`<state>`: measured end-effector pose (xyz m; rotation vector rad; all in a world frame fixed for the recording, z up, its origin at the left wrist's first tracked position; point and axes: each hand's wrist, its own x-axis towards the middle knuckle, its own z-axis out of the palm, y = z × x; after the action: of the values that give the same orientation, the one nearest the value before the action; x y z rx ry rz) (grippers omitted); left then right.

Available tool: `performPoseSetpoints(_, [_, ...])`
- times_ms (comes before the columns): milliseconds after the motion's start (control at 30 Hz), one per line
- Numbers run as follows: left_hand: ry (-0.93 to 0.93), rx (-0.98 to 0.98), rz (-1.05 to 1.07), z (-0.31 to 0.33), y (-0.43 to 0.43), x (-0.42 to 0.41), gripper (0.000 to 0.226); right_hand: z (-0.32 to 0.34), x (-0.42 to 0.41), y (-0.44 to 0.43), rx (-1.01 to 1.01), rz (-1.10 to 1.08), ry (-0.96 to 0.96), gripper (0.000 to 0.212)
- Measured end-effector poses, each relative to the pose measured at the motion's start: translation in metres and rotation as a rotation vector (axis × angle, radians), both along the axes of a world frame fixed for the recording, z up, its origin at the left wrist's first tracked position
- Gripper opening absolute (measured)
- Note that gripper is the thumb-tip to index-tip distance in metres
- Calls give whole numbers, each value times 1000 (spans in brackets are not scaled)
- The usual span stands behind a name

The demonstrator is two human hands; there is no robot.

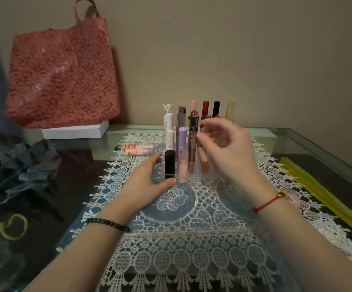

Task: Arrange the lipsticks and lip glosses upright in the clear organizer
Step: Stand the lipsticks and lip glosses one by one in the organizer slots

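The clear organizer [194, 182] stands on the lace mat, with several lipsticks and glosses upright in its stepped rows. A black lipstick [169, 164] and a pale pink gloss [183, 167] fill the front left slots. My left hand [147, 182] grips the organizer's front left corner, thumb on the front wall and index finger on the left wall. My right hand [225, 148] hovers over the middle rows, blurred, its fingers curled and apart. Its thumb tip is by the top of a peach gloss [204, 163] that stands in a slot. Two loose tubes [138, 149] lie left of the organizer.
A white lace mat [181, 239] covers the glass table [297, 140]. A red floral bag [63, 74] rests on a white box [76, 130] at the back left. Yellow strips [329, 192] lie at the right edge, a yellow hair clip [10, 227] at the front left.
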<state>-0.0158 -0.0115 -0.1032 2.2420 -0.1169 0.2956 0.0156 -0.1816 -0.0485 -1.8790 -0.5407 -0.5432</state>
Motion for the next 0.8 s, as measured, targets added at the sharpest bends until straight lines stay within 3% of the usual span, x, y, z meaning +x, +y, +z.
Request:
performPoseSetpoints(100, [3, -15, 6, -1, 0, 0, 78, 18, -2, -21, 21, -19, -20, 24])
performPoseSetpoints(267, [-2, 1, 13, 0, -2, 0, 76, 30, -3, -74, -128, -40, 12, 22])
performPoseSetpoints(600, [25, -85, 31, -3, -3, -1, 73, -4, -22, -144, -750, -26, 220, 26])
performPoseSetpoints(800, [28, -57, 40, -4, -1, 0, 74, -27, -30, -159, -801, -27, 259, 26])
